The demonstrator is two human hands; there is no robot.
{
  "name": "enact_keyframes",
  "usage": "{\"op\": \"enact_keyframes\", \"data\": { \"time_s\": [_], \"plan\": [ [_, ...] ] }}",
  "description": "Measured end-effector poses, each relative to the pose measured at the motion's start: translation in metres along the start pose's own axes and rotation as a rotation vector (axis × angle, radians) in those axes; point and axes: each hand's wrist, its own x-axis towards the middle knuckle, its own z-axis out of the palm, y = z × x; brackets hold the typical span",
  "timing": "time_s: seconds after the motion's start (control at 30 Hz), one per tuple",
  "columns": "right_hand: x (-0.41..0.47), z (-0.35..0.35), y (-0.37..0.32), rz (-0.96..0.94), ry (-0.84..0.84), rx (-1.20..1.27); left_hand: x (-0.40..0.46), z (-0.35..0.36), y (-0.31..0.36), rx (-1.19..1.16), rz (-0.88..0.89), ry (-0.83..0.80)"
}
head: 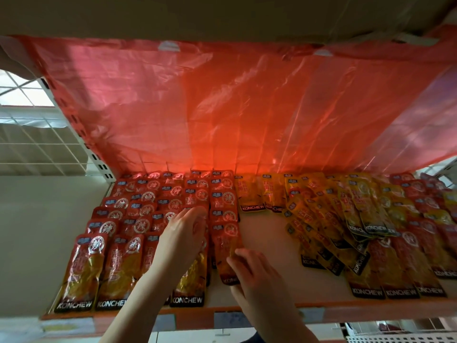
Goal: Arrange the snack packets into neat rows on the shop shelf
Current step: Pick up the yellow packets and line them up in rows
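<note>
Red KONCHEW snack packets lie in several overlapping rows on the left half of the shelf. My left hand rests flat, fingers straight, on the packets of the fourth row. My right hand pinches the lower edge of the front red packet in the rightmost red row. Two short rows of yellow packets lie behind the bare middle. A loose, crooked heap of yellow packets and red packets covers the right side.
A red plastic sheet hangs across the back of the shelf. The shelf above closes in overhead. A white wire grid and a perforated upright stand at the left. Price-tag holders line the front edge.
</note>
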Motion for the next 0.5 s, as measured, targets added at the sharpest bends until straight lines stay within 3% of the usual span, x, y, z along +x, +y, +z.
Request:
{"op": "enact_keyframes", "data": {
  "time_s": [0.13, 0.33, 0.5],
  "plan": [
    [-0.003, -0.003, -0.006, 0.001, -0.042, -0.033, -0.007, -0.003, 0.000, 0.028, 0.051, -0.012],
    [0.016, -0.007, -0.002, 0.121, 0.116, 0.057, -0.012, -0.007, -0.009, 0.154, 0.162, -0.007],
    [0.039, 0.012, 0.006, 0.184, 0.065, -0.003, -0.018, -0.009, -0.015, 0.279, 0.274, -0.037]
  ]
}}
